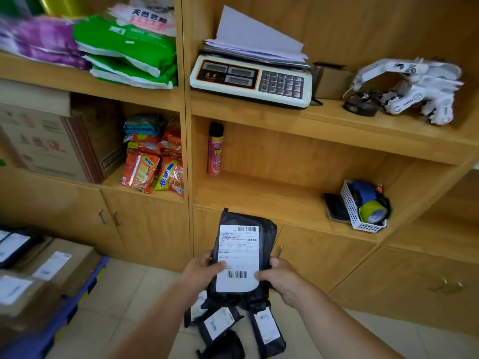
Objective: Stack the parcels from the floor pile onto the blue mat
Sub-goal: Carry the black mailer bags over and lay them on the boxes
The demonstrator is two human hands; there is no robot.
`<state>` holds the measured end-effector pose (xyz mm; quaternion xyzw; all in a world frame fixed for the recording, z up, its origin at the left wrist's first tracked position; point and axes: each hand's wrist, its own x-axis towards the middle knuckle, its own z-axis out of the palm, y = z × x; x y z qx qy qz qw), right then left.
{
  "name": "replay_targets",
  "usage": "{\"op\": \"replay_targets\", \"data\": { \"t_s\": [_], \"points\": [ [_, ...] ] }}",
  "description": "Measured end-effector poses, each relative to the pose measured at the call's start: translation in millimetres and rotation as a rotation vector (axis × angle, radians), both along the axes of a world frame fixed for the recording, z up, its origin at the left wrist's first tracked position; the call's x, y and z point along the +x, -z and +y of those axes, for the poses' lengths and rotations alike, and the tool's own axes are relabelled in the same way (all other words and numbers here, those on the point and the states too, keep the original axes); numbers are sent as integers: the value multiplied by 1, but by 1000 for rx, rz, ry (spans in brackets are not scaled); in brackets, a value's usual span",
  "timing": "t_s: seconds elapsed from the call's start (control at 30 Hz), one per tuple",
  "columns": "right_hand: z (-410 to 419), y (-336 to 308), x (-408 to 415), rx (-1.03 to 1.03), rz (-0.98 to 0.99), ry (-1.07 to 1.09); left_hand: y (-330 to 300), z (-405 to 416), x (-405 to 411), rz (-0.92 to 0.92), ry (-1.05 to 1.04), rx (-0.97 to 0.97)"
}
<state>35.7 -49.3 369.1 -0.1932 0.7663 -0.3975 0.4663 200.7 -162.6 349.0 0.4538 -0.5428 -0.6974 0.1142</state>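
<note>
Holding the soft, light black parcel [243, 255] low by both edges, left hand [201, 269] and right hand [278, 277] pinching tight.

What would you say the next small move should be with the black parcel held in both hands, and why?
Probably carry the black parcel leftward toward the blue mat. The left hand and right hand already grip it, lifted above the floor pile, and the mat with its stacked cardboard boxes lies to the left.

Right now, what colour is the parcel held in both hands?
Black plastic parcel with a white shipping label, clearest in the head view.
</note>
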Motion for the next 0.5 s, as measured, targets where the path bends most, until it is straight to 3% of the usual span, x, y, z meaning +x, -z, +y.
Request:
{"op": "replay_targets", "data": {
  "t_s": [0.5],
  "points": [
    [70,-7,79,-46,-22,-96,-23,116,90,14,-258,-56]
  ]
}}
